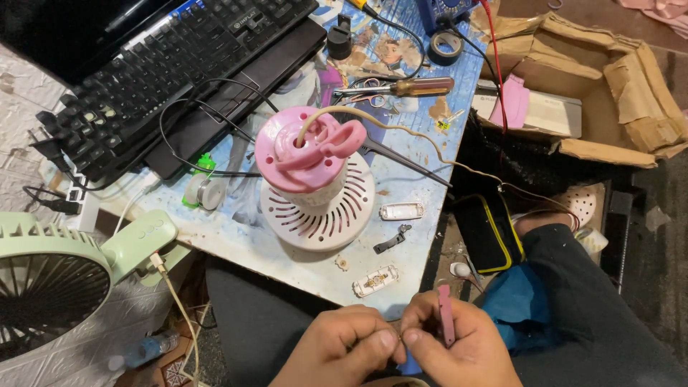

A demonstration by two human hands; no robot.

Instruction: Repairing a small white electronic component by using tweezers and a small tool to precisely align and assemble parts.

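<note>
My left hand (344,349) and my right hand (459,344) meet at the bottom of the view, just below the table's front edge. Their thumbs and forefingers pinch together on something too small to make out. A slim pink tool (446,314) stands upright between the fingers of my right hand. Above the hands, a pink and white motor housing (304,161) sits on a round slotted white base (322,211). A beige wire (423,140) runs from its top off to the right.
A small white circuit part (375,281), a white clip (401,211) and a black bracket (393,240) lie near the table edge. Behind are a screwdriver (408,87), black tweezers (405,159), a tape roll (445,46) and a black keyboard (165,72). A green fan (64,272) stands left, a cardboard box (609,86) right.
</note>
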